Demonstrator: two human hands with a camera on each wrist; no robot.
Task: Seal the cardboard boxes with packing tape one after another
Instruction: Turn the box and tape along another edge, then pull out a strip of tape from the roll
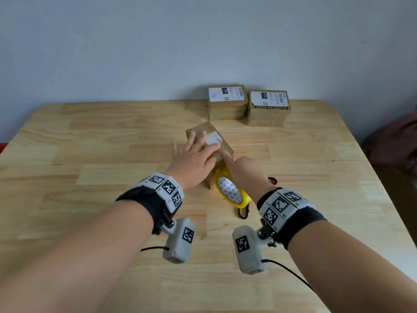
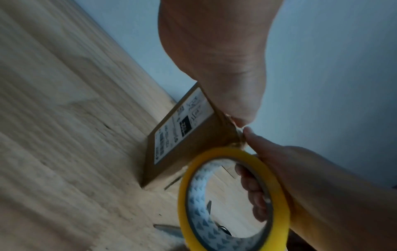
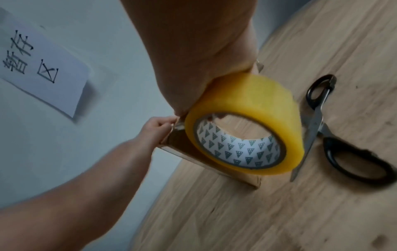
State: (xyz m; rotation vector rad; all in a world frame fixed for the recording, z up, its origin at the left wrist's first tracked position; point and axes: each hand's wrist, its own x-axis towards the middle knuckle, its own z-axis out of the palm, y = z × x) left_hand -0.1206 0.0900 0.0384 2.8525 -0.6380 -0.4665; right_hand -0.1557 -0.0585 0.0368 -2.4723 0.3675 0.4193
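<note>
Pressing flat, spread fingers of the left hand (image 1: 195, 154) steady the box (image 1: 208, 138) top, its long axis running away, while the right hand (image 1: 244, 171), fingers hooked through the tape roll (image 1: 232, 192), sits at the box's near end

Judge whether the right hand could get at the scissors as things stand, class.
Probably not at once: the right hand grips the tape roll and presses the box. The scissors lie uncovered beside it, so freeing the fingers should suffice.
</note>
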